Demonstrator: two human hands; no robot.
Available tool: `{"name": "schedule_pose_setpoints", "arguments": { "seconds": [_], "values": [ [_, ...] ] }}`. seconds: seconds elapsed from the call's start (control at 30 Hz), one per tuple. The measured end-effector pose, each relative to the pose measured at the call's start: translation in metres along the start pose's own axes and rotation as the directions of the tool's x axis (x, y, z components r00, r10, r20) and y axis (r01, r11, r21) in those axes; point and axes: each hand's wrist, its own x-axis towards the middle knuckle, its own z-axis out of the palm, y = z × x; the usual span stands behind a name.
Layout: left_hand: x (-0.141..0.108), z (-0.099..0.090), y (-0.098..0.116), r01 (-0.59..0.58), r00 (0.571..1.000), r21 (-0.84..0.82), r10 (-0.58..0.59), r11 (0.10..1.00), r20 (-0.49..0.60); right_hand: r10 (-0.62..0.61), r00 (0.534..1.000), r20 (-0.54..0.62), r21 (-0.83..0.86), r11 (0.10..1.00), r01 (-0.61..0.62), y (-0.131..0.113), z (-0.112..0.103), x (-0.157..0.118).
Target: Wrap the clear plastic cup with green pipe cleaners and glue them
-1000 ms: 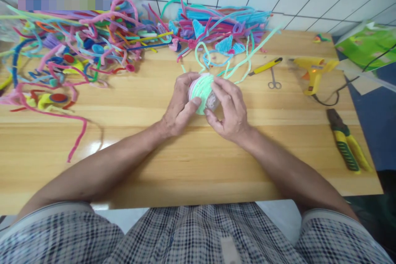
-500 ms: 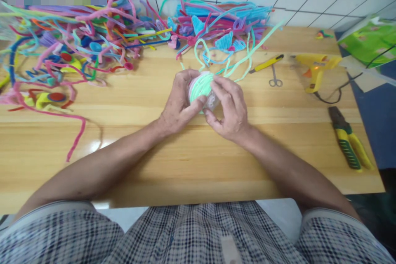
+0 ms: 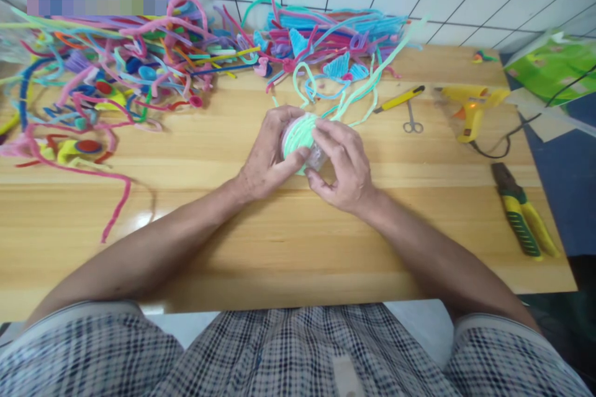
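Between my hands is a ball [image 3: 298, 138] wrapped in light green pipe cleaner, with pinkish wrapping at its left edge and a whitish, clear-looking patch at its lower right. My left hand [image 3: 266, 158] closes around its left side, the thumb pressed on the front. On the right, my right hand [image 3: 347, 164] has its fingertips on the green strands and its thumb near the lower edge. Long pale green pipe cleaners [image 3: 367, 90] trail up and right behind the ball. Its underside is hidden.
Heaps of coloured pipe cleaners [image 3: 135, 68] cover the back left and back middle of the wooden table [image 3: 288, 260]. To the right lie a yellow utility knife [image 3: 400, 99], small scissors [image 3: 412, 121], a yellow glue gun [image 3: 474, 108] with its cord, and pliers [image 3: 521, 214].
My right fingers have shifted slightly left over the green wrapping. The loose green strands behind the ball have moved a little. My left hand keeps its hold.
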Motion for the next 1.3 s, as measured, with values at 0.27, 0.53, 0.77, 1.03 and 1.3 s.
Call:
{"name": "schedule_pose_setpoints", "arguments": {
  "seconds": [0.27, 0.53, 0.77, 1.03, 1.3],
  "values": [
    [0.0, -0.002, 0.001, -0.01, 0.999, -0.009, 0.01, 1.0, 0.035, -0.032, 0.999, 0.008, -0.009, 0.999, 0.032, 0.001, -0.003, -0.001],
    [0.006, -0.008, 0.003, -0.096, 0.994, 0.113, 0.09, 0.989, 0.06, -0.049, 0.999, -0.022, -0.002, 0.999, 0.049, 0.0, -0.002, 0.0],
    [0.008, -0.013, 0.011, -0.165, 0.986, 0.192, 0.155, 0.967, 0.068, -0.026, 0.999, -0.034, 0.064, 0.998, 0.028, 0.001, 0.002, 0.002],
    [0.005, -0.008, 0.011, -0.134, 0.99, 0.196, 0.121, 0.972, 0.075, 0.002, 1.0, 0.016, 0.073, 0.997, -0.003, 0.002, 0.001, 0.001],
    [0.004, -0.004, 0.002, -0.182, 0.983, 0.224, 0.172, 0.958, 0.06, -0.037, 0.999, 0.01, 0.076, 0.996, 0.036, 0.0, -0.001, 0.005]
  ]
}}
